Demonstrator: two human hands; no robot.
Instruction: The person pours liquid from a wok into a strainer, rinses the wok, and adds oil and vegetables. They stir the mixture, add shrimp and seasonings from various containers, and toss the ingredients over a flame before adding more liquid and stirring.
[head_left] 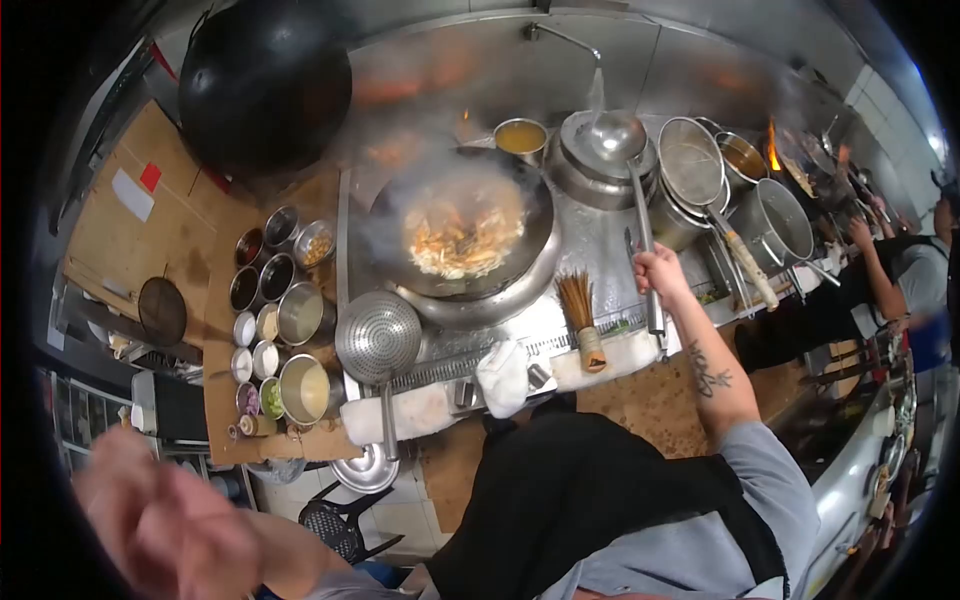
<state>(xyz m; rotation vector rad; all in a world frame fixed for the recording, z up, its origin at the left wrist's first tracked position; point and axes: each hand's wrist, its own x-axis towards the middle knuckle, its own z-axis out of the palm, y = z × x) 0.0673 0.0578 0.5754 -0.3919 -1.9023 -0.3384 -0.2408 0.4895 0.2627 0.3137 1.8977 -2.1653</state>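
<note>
My right hand point(658, 270) is wrapped round the long handle of a steel ladle point(620, 136). The ladle's bowl is over a round lidded steel pot, right under the running water of a wall tap point(566, 38). Raised close to the camera at the lower left is my left hand point(165, 515), away from the stove and blurred, so its fingers are not clear. Sliced, pale and orange-brown food point(465, 228) steams in a large black wok point(400, 255) on the burner. A perforated skimmer point(379, 335) rests at the counter's front left.
Seasoning cups and steel tubs point(304, 390) crowd the left board. A bamboo brush point(580, 318) and a white cloth point(502, 378) lie along the front edge. Strainers point(691, 162) and pots stand at the right, where a co-worker point(890, 275) is near another flaming wok.
</note>
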